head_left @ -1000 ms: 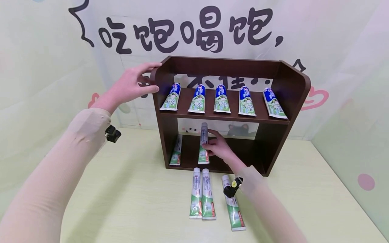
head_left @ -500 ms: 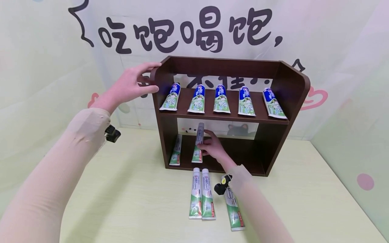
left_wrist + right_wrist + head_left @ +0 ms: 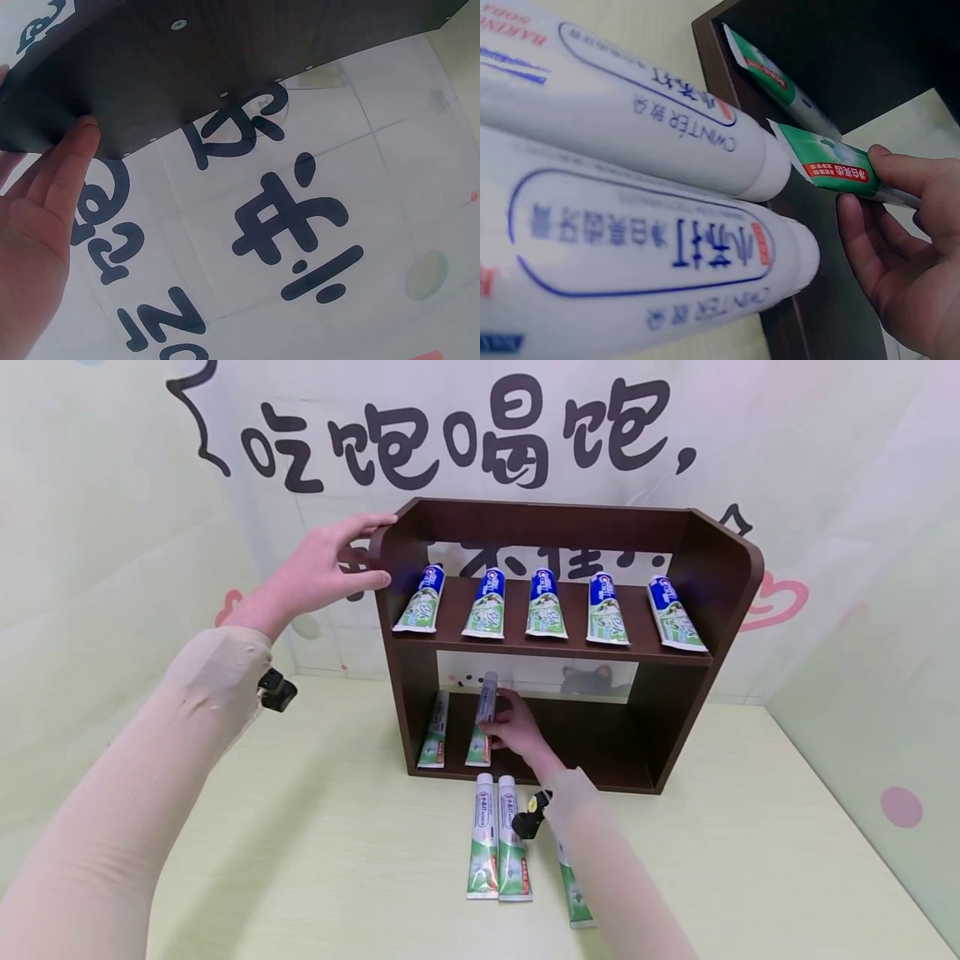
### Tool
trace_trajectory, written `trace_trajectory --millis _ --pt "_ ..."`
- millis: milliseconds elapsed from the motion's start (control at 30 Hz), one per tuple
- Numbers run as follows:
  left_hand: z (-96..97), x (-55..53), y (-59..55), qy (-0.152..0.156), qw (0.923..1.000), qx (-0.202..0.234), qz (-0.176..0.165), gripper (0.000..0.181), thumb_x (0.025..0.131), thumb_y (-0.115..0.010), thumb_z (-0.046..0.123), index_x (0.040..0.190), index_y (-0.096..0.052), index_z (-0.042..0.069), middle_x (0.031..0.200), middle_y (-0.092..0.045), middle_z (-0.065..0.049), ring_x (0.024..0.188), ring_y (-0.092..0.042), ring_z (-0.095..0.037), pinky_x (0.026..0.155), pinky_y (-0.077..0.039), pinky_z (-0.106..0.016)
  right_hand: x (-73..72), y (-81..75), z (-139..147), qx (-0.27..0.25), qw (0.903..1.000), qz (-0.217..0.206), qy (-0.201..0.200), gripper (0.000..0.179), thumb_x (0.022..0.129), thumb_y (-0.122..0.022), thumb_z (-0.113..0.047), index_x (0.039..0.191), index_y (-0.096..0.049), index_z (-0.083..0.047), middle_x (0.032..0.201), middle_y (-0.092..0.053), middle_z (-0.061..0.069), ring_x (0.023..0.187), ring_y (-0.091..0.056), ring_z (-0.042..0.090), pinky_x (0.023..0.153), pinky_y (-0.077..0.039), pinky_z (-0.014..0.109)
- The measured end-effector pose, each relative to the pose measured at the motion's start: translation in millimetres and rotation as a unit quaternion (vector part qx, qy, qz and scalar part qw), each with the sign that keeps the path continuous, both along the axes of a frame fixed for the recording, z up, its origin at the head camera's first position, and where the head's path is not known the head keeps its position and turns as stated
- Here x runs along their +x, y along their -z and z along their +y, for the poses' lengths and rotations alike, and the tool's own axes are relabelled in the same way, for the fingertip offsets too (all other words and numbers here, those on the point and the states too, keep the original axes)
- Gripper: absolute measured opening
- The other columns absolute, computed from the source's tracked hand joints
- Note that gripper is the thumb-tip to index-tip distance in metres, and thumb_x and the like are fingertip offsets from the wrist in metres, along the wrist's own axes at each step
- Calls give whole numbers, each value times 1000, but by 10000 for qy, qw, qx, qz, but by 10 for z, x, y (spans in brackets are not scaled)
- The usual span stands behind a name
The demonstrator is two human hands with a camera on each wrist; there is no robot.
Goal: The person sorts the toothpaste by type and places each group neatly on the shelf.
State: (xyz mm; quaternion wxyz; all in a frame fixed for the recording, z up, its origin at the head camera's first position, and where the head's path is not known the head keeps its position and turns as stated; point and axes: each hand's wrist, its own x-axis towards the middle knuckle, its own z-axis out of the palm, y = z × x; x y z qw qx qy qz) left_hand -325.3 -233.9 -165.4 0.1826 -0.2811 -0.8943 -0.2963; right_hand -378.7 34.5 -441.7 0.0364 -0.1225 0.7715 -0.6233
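My right hand (image 3: 517, 732) pinches a white-and-green toothpaste tube (image 3: 482, 727) between thumb and fingers, inside the lower compartment of the dark brown shelf (image 3: 555, 652). The tube leans back, cap end up, its flat green end low near the compartment's front edge. In the right wrist view the thumb lies on one side of the held tube (image 3: 832, 161), fingertips on the other. A similar tube (image 3: 435, 735) leans at the compartment's left wall. My left hand (image 3: 326, 564) rests on the shelf's upper left side panel; the left wrist view shows extended fingers (image 3: 71, 161) against its outer face.
Five is avoided here: several blue-and-green toothpaste tubes (image 3: 546, 606) lie spaced along the upper shelf. Two white-and-green tubes (image 3: 483, 839) lie side by side on the pale table (image 3: 337, 860) before the shelf. Another tube (image 3: 573, 893) is partly hidden under my right forearm.
My right hand has carried the toothpaste tube left within the lower compartment, toward the tube at the left wall, then lowered it slightly. The left hand has stayed on the side panel.
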Motion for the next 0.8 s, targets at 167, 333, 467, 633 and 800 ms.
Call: trace_trajectory --millis 167,333,467,633,800 --pt "2 -6 -4 10 10000 24 -50 68 88 -72 15 150 -42 19 140 -56 -14 111 -68 -33 77 -51 -5 -4 48 -20 20 10000 -69 34 77 85 -71 3 151 -32 -9 111 -65 29 78 -66 21 58 -60 30" --pt "2 -12 -5 1 10000 29 -79 69 89 -72 15 150 -42 19 141 -55 -14 112 -67 -35 75 -51 -5 -19 79 -22 192 9997 -105 -97 87 81 -72 7 154 -26 -8 113 -64 28 82 -68 25 65 -61 31" --pt "-1 -11 -6 -22 10000 7 -54 69 89 -72 16 150 -42 19 141 -56 -14 110 -69 -30 73 -52 -5 -31 101 -11 368 9988 0 -308 95 79 -74 7 156 -21 -9 112 -64 26 88 -68 27 69 -59 31" --pt "9 2 -13 -20 10000 11 -71 69 89 -72 15 150 -41 19 141 -55 -14 111 -68 -35 71 -52 -5 -22 117 12 398 9981 57 -472 97 80 -74 6 157 -18 -12 116 -61 26 97 -67 30 73 -59 31" --pt "14 14 -12 -14 10000 -9 -43 68 89 -72 15 150 -42 19 141 -56 -12 112 -67 -37 72 -52 -5 3 107 27 517 9968 33 -610 97 81 -73 4 158 -16 -12 122 -57 24 105 -64 32 84 -58 36"
